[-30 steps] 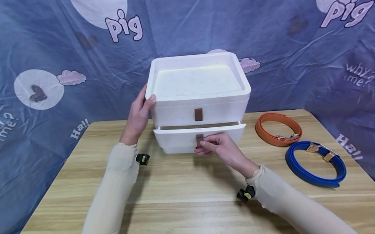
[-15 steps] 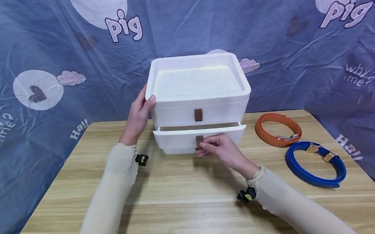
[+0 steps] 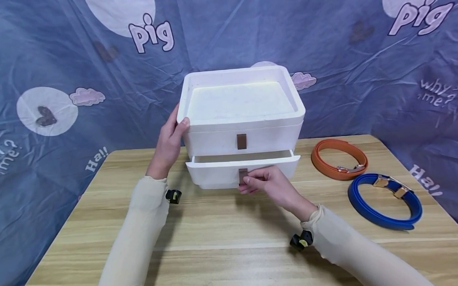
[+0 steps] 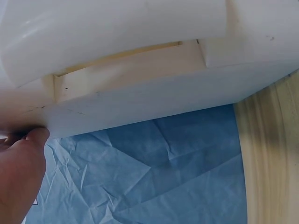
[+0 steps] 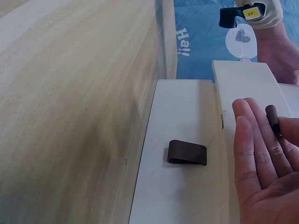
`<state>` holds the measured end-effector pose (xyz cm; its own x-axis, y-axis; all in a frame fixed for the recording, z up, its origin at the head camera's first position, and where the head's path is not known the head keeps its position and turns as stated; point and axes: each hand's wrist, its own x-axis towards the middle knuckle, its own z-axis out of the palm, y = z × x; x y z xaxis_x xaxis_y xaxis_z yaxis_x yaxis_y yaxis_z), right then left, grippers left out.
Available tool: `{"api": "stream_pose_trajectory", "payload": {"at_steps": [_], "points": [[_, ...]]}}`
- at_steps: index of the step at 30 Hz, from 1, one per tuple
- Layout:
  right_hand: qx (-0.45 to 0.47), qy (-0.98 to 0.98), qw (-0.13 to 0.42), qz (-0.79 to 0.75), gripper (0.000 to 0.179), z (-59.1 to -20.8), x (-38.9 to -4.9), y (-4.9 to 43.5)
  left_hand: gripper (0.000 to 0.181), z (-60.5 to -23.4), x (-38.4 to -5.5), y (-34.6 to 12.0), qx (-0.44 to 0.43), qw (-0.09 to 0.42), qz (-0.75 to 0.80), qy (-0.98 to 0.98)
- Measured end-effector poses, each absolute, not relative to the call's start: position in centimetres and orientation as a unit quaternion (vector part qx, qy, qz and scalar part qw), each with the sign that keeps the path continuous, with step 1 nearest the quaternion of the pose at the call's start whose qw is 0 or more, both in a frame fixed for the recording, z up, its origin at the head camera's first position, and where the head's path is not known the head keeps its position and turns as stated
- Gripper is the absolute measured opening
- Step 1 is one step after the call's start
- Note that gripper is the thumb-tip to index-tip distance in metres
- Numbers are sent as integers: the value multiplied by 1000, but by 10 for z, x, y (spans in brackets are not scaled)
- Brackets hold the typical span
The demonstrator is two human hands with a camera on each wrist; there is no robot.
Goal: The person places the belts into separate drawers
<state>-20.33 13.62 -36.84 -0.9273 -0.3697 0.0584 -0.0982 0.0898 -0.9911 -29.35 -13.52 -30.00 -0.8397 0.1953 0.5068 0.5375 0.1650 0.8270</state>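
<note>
A white two-drawer storage box [image 3: 244, 136] with a tray-like top stands at the back of the wooden table. At its upper left corner my left hand [image 3: 168, 141] grips the side, thumb on the front edge; in the left wrist view that hand [image 4: 23, 172] shows against the white side wall. The lower drawer [image 3: 211, 174] is partly pulled out. Its brown pull tab [image 5: 272, 119] is pinched between thumb and finger of my right hand [image 3: 274, 185]. The upper drawer [image 3: 214, 142] is closed, and its brown tab [image 3: 242, 141] hangs free.
A coiled orange belt [image 3: 324, 167] lies on the table [image 3: 232, 227] to the right of the box. Nearer, a coiled blue belt [image 3: 371, 213] with gold-coloured metal parts lies close to the table's right edge. A blue printed cloth [image 3: 225, 29] hangs behind.
The lower drawer has slid slightly further out toward me, its tab still pinched by my right hand. My left hand keeps its grip on the box corner.
</note>
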Motion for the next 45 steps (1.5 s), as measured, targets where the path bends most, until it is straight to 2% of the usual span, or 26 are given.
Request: {"api": "stream_pose_trajectory", "payload": {"at_steps": [45], "points": [[-173, 726, 108, -656, 23, -366, -196, 138, 59, -300, -296, -136, -250, 144, -592, -752]]}}
